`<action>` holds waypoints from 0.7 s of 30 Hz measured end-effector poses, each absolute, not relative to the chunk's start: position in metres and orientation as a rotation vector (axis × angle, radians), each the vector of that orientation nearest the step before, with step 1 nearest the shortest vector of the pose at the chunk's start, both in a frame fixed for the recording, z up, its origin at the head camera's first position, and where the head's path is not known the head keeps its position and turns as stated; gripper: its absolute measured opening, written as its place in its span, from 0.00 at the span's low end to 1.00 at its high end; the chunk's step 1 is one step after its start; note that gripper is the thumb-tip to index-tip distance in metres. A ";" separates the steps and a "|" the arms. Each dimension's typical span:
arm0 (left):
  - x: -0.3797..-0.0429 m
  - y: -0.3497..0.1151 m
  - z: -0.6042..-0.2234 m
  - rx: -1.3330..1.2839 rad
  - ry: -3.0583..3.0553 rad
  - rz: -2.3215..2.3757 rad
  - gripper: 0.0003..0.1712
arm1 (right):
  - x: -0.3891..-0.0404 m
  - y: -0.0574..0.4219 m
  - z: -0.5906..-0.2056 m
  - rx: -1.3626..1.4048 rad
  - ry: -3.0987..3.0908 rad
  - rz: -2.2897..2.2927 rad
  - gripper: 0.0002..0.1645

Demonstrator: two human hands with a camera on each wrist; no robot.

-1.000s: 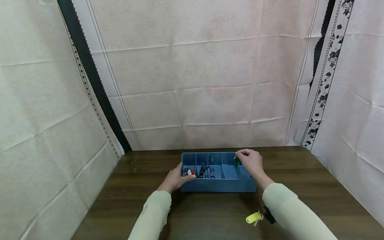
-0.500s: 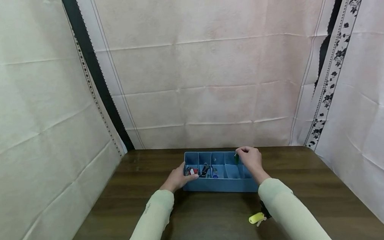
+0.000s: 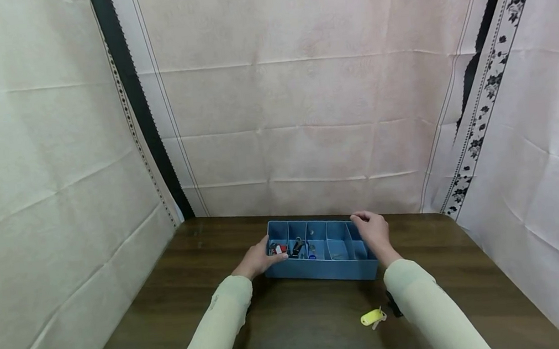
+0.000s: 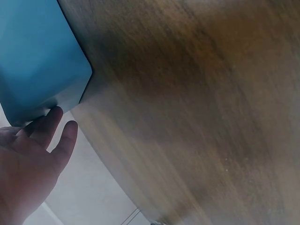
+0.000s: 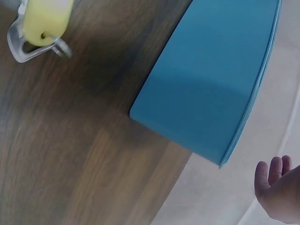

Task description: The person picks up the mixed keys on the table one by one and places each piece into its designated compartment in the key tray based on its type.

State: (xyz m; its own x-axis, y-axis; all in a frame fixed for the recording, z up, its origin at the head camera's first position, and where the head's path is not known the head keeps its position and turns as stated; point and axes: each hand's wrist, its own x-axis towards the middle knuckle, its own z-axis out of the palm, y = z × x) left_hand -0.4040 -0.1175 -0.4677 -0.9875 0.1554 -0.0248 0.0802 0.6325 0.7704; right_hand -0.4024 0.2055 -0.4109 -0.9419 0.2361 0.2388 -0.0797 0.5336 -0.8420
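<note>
A long blue divided box (image 3: pixel 320 270) stands on the table. My left hand (image 3: pixel 257 259) holds its left end, thumb over the front rim and fingers against the end wall. In the left wrist view, the fingertips (image 4: pixel 55 115) lie on that wall. Over the box's right end is my right hand (image 3: pixel 373 233), fingers loosely bent, nothing seen between them. The left compartments hold a red and white item (image 3: pixel 279 249), a black item (image 3: pixel 297 248) and a small blue item (image 3: pixel 311 251). The fourth compartment (image 3: pixel 338 244) shows mostly bare walls; the right hand partly covers the last one.
In front of the box lies a yellow key tag (image 3: pixel 372 317) with a metal ring and clear clip. Beside it, a black object (image 3: pixel 394 304) is partly hidden by the right sleeve. Pale cloth (image 3: pixel 276 141) hangs behind and on both sides of the wooden table (image 3: pixel 292 317).
The green item in my right fingers is no longer visible. The right hand has moved slightly right, and its fingers have loosened. My left hand keeps its place on the box.
</note>
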 end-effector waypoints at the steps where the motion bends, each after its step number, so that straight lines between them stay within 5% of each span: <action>1: -0.404 -0.117 -0.468 0.199 2.761 1.289 0.54 | -0.402 0.207 -0.411 -0.126 -2.454 1.364 0.23; 21: -0.403 -0.117 -0.468 0.181 2.784 1.251 0.57 | -0.384 0.226 -0.412 -0.093 -2.483 1.372 0.22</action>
State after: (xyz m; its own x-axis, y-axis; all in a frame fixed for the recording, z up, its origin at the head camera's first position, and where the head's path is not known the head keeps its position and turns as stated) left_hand -0.4033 -0.1171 -0.4679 -0.9895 0.1420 -0.0282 0.0732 0.6585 0.7490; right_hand -0.3838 0.2261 -0.4117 -0.9524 0.2004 0.2298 -0.0879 0.5412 -0.8363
